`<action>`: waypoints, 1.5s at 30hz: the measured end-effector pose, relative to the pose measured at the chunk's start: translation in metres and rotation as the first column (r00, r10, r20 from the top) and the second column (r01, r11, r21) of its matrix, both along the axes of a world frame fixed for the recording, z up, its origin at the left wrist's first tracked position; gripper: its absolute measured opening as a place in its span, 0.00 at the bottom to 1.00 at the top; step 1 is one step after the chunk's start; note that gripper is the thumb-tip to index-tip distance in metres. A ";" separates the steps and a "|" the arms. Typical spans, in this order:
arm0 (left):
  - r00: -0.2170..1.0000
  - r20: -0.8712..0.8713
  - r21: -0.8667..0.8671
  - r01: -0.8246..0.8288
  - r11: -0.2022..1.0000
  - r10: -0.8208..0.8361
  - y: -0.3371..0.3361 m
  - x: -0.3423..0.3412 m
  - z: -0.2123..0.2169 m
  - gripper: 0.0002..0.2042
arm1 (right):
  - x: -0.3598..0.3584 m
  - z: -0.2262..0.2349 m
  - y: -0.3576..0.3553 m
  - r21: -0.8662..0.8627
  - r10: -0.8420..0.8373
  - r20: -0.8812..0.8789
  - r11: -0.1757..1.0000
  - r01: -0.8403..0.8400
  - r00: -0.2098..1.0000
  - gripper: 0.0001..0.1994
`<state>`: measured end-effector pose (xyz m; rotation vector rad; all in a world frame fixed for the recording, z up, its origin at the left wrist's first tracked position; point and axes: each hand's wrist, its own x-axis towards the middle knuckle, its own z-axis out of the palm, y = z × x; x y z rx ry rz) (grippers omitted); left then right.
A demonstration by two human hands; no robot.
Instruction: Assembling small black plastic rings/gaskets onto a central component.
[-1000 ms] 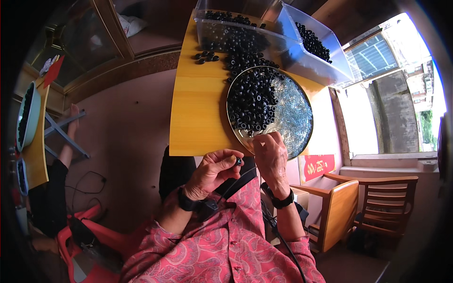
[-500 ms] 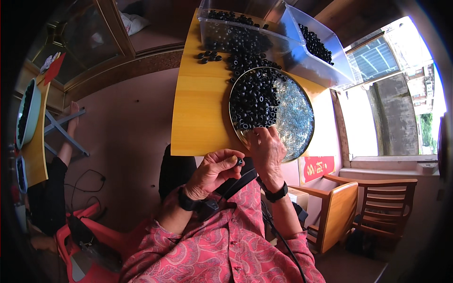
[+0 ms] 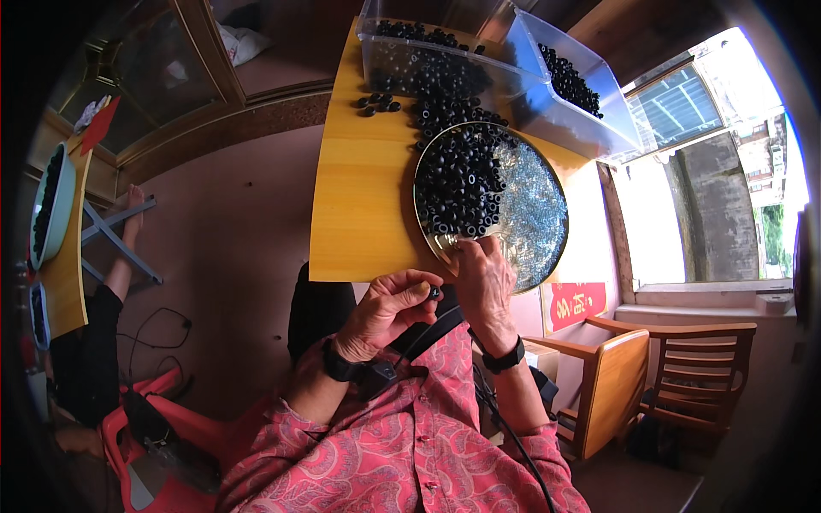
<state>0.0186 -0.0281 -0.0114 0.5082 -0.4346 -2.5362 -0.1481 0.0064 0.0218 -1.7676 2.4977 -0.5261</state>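
Clearly, at the far left of the frame, a pale teal basin [image 3: 65, 209] of dark pieces stands on a narrow yellow tabletop [image 3: 68, 286] with crossed blue-grey legs [image 3: 120, 242] below it. Beside those legs another person's bare leg [image 3: 121, 261] stretches up the frame, and a red plastic chair [image 3: 192, 416] fills the lower left.

At lower centre, the left hand [image 3: 389, 309] is curled, its thumb and forefinger closed on one black bead [image 3: 434, 292] just beyond the near edge of the yellow wooden table [image 3: 355, 205]. A few loose black beads [image 3: 376, 104] lie on that table at upper centre, near a clear plastic box [image 3: 517, 79], from which a heap of them runs down to a round, shallow tray [image 3: 442, 246].

Inside the tray, black ring-shaped beads [image 3: 462, 179] cover the left side and tiny, glassy blue-clear beads [image 3: 537, 205] the right. Over its near rim, the right hand [image 3: 484, 275] has its fingers bent and bunched together; whether they grip anything I cannot tell.

Toward the upper right, a second translucent bin [image 3: 603, 132] holds more black pieces. A red printed sheet [image 3: 575, 305] and a slatted wooden chair [image 3: 701, 363] sit at lower right, below a bright window [image 3: 723, 205].
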 end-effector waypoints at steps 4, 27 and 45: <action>1.000 -0.006 -0.003 -0.001 1.000 0.001 0.001 0.000 0.000 0.11 | -0.003 0.002 0.004 0.036 -0.021 -0.010 0.999 0.021 1.000 0.06; 1.000 0.001 -0.073 -0.014 0.997 0.014 0.007 -0.016 0.011 0.12 | 0.002 0.011 0.049 -0.135 0.124 0.990 0.960 0.244 0.064 0.10; 0.999 -0.035 -0.067 -0.017 0.998 0.014 0.008 -0.015 0.015 0.12 | 0.013 0.007 0.053 -0.302 0.274 0.952 0.915 0.267 0.136 0.07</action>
